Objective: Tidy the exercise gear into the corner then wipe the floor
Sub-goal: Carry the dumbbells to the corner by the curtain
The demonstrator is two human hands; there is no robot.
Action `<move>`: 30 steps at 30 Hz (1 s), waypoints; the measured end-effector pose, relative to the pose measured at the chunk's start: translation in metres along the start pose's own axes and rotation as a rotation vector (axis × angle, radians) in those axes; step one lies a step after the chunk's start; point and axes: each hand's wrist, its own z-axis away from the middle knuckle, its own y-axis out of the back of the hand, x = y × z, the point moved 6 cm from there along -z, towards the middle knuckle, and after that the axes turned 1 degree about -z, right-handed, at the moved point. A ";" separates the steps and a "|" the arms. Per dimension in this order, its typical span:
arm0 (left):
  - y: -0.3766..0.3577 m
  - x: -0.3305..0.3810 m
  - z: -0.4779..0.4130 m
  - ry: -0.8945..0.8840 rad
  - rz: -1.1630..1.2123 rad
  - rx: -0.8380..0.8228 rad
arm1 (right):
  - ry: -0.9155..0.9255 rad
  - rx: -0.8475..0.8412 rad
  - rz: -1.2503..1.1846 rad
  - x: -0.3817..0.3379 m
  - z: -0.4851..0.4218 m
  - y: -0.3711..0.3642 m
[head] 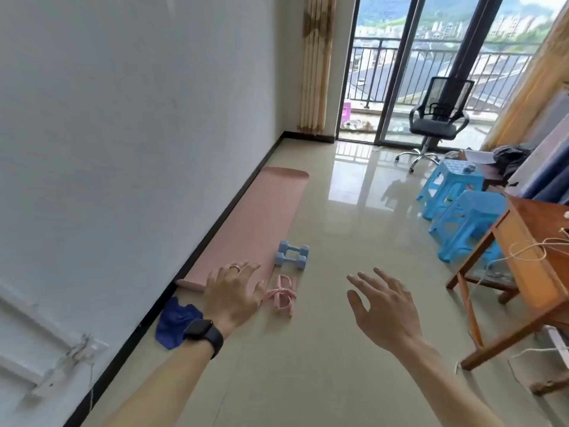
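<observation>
A pink exercise mat lies flat on the tiled floor along the left wall, its near end slightly curled. Two light blue dumbbells sit side by side at its right edge. A pink pedal resistance band lies on the floor just in front of them. A crumpled blue cloth rests by the skirting board near the mat's end. My left hand, with a ring and a dark watch, hovers with fingers spread over the mat's near end. My right hand is held out with straight fingers over bare floor. Neither holds anything.
Two blue plastic stools stand at the right beside a wooden table with cords on it. A black office chair stands by the glass balcony door. A white wall with a black skirting board runs along the left.
</observation>
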 end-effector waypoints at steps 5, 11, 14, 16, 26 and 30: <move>-0.031 -0.004 -0.086 -0.028 -0.045 -0.085 | -0.063 -0.053 0.023 0.022 -0.073 -0.021; -0.095 0.013 -0.196 -0.042 -0.067 -0.136 | -0.107 -0.130 0.016 0.070 -0.174 -0.065; -0.129 0.027 -0.258 -0.042 -0.085 -0.140 | -0.096 -0.162 0.014 0.095 -0.244 -0.087; -0.149 0.034 -0.300 -0.009 -0.107 -0.162 | -0.088 -0.197 0.001 0.113 -0.297 -0.098; -0.225 0.031 -0.449 0.238 -0.089 -0.228 | 0.096 -0.358 0.029 0.149 -0.531 -0.143; -0.270 0.016 -0.510 0.347 -0.046 -0.250 | 0.195 -0.422 0.051 0.148 -0.630 -0.190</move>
